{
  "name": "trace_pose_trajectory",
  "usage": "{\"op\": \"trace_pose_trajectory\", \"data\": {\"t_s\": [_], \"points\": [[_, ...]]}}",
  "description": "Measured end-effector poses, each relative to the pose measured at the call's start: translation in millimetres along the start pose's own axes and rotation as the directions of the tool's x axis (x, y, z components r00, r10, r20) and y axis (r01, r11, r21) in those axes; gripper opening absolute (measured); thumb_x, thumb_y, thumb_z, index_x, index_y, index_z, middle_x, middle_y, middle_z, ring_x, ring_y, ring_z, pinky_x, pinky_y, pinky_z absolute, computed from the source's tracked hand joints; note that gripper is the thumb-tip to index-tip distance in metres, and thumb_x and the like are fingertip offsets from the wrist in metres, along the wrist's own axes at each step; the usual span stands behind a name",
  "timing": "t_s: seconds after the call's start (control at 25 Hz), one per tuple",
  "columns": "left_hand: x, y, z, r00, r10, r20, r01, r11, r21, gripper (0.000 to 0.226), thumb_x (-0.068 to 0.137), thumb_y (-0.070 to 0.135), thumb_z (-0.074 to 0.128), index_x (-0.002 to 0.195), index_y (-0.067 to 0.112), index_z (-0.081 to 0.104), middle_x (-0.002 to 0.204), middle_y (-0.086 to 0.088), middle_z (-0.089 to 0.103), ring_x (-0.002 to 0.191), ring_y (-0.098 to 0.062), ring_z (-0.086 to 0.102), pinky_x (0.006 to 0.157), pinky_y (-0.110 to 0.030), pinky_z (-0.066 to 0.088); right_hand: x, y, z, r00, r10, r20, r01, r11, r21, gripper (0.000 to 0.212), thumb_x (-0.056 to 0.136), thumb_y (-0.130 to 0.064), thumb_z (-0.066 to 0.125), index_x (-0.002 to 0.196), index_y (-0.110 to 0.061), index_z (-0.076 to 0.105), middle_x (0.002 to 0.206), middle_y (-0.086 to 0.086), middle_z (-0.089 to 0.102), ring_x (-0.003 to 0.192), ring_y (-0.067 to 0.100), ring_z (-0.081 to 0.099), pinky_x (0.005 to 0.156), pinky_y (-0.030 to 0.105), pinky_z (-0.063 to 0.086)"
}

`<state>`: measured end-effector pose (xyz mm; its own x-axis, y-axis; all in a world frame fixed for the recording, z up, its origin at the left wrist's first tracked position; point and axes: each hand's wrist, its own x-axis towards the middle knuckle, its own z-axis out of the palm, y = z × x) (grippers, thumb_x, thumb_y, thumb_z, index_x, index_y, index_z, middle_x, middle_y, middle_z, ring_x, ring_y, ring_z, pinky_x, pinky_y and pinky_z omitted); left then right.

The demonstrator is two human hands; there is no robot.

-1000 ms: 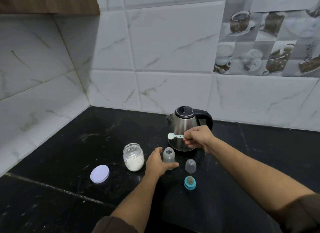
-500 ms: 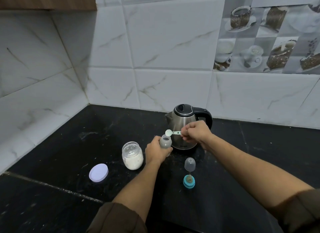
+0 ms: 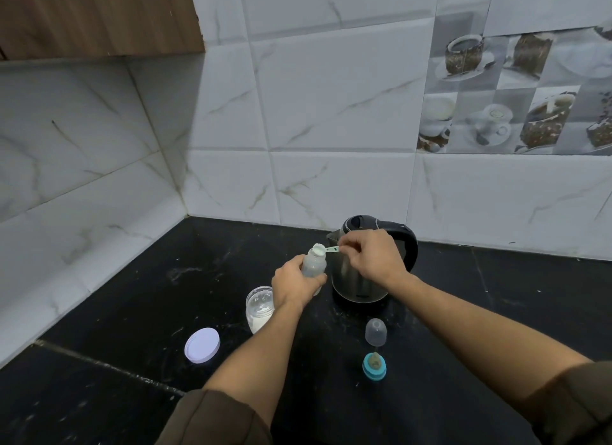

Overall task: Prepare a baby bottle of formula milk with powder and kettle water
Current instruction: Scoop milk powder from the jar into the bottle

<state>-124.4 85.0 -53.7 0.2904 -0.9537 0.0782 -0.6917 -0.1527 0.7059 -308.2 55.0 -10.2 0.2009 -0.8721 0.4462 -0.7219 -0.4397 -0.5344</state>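
My left hand (image 3: 294,284) grips a small clear baby bottle (image 3: 313,264) and holds it lifted off the black counter, mouth up. My right hand (image 3: 371,254) pinches the handle of a pale green scoop (image 3: 323,249), whose bowl of white powder sits right over the bottle's mouth. The steel kettle (image 3: 361,279) with its black handle stands just behind my right hand. An open glass jar of white powder (image 3: 258,308) stands on the counter beside my left wrist.
The jar's white lid (image 3: 202,345) lies flat to the left. A clear bottle cap (image 3: 376,332) and a teal ring with the teat (image 3: 374,366) sit in front of the kettle. Marble tile walls meet in the corner at the back left.
My left hand took hold of the bottle and lifted it off the counter up to the scoop. My right hand kept the scoop level and now holds it over the bottle's mouth.
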Motion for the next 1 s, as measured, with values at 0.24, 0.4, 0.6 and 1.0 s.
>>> {"op": "trace_pose_trajectory", "data": {"t_s": [0.24,0.4,0.6,1.0], "points": [[7.6,1.1,-4.1,1.000,0.017,0.001,-0.017,1.000,-0.010,0.045,0.076,0.045,0.084,0.117,0.032,0.071,0.104,0.009,0.075,0.099,-0.015,0.066,0.082,-0.030,0.045,-2.8,6.3,8.1,0.875,-0.482,-0.038,0.448,0.838,-0.311,0.023,0.087,-0.016,0.053,0.089,-0.016,0.076,0.075,-0.001,0.070,0.066,0.029,0.066,0.045,0.031,0.046],[12.6,1.2,-7.1,1.000,0.018,-0.019,-0.019,0.999,-0.048,0.046,0.076,0.045,0.085,0.118,0.032,0.072,0.104,0.011,0.074,0.096,-0.012,0.065,0.081,-0.027,0.044,0.5,7.2,8.5,0.796,-0.599,-0.086,0.548,0.774,-0.317,0.033,0.088,-0.017,0.046,0.091,-0.013,0.079,0.085,0.000,0.077,0.070,0.028,0.071,0.051,0.032,0.054],[16.5,-0.7,-5.8,1.000,0.020,-0.010,-0.020,0.998,-0.063,0.052,0.074,0.047,0.088,0.121,0.033,0.071,0.107,0.011,0.075,0.101,-0.012,0.068,0.090,-0.033,0.054,6.6,9.4,7.6,0.685,-0.724,-0.081,0.649,0.657,-0.382,0.023,0.080,0.000,0.060,0.090,-0.009,0.079,0.089,0.003,0.079,0.072,0.028,0.072,0.063,0.032,0.057],[19.7,2.0,1.3,1.000,0.025,0.019,-0.024,0.998,-0.060,0.052,0.072,0.049,0.089,0.119,0.034,0.071,0.105,0.012,0.076,0.100,-0.012,0.069,0.090,-0.033,0.056,8.7,25.0,8.6,0.644,-0.764,-0.041,0.683,0.599,-0.418,0.017,0.084,0.000,0.064,0.091,-0.006,0.079,0.089,0.005,0.078,0.068,0.029,0.069,0.059,0.034,0.058]]}}
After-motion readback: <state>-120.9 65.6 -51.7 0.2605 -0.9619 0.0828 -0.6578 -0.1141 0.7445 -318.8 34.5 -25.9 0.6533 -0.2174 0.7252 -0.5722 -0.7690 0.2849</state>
